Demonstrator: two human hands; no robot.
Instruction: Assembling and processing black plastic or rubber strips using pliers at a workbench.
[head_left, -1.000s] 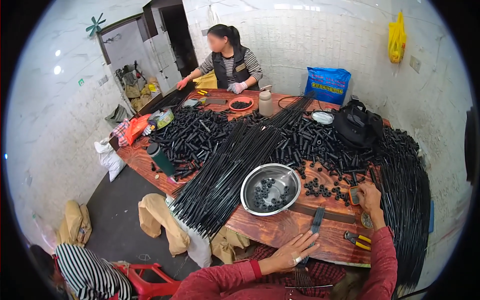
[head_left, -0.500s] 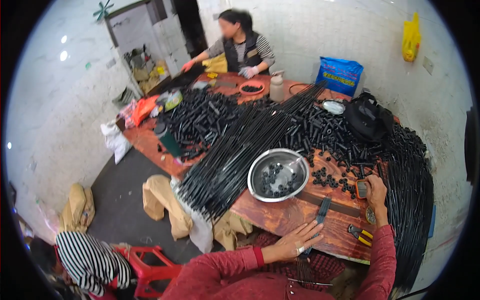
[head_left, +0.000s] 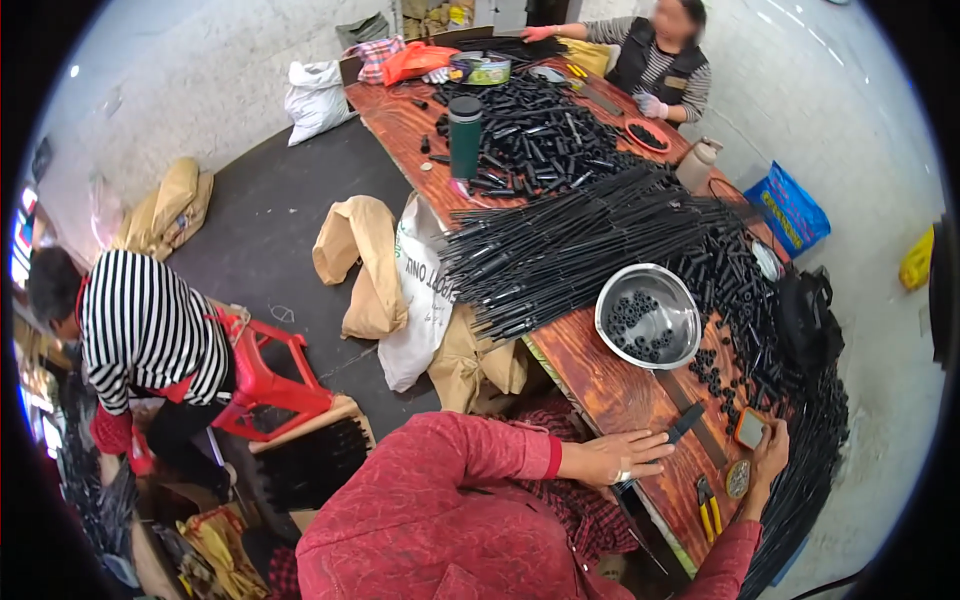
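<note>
My left hand (head_left: 630, 458) lies flat, fingers stretched out, over a small bundle of thin black rods (head_left: 686, 422) at the table's near edge. The bundle sticks out past my fingertips. Farther right, my right hand (head_left: 768, 455) has its fingers closed round the side of a small orange-rimmed box (head_left: 750, 428) with a grey face. Just below that hand sits a small round tin (head_left: 738, 480). Yellow-handled pliers (head_left: 708, 508) lie on the wood between my two hands. A steel bowl (head_left: 648, 268) holding small black rings (head_left: 632, 312) stands beyond my left hand.
Long black rods (head_left: 570, 245) and piles of short black tubes (head_left: 545, 130) cover much of the table (head_left: 400, 150). A green bottle (head_left: 465, 138) stands at its left. A co-worker (head_left: 665, 65) is across the table; another person (head_left: 150, 320) sits left by a red stool (head_left: 270, 375).
The view has swung to the left, so the table appears shifted and tilted and more floor shows. My left hand stays on the rods and my right hand stays at the orange-rimmed box.
</note>
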